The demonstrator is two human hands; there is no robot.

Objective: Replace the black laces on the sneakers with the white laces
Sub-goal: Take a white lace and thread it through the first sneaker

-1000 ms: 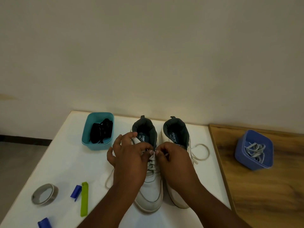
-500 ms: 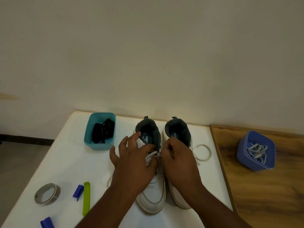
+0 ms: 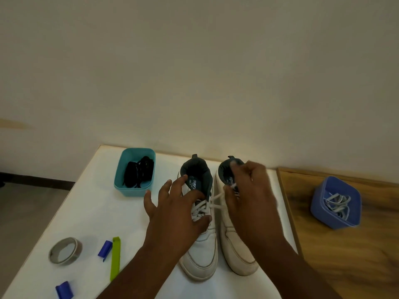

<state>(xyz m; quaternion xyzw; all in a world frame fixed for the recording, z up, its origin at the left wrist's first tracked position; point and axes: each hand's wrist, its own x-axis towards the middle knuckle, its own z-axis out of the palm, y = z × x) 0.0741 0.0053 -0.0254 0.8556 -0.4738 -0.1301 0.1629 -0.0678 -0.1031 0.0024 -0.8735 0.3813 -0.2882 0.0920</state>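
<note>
- The left hand (image 3: 172, 214), fingers spread, presses the left white leather sneaker (image 3: 199, 225) onto the white bench (image 3: 86, 212).
- The right hand (image 3: 248, 195) pinches that sneaker's white lace (image 3: 216, 200).
- Risk: pulling hard could cinch the lacing unevenly, or the end could slip free.

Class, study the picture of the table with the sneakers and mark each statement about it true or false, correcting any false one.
1. The teal tub holds black laces. True.
2. The blue tub stands on the white table. False: it stands on the wooden surface.
3. The right hand pinches a white lace. True.
4. The tape roll lies inside a sneaker. False: it lies on the white table.
</note>
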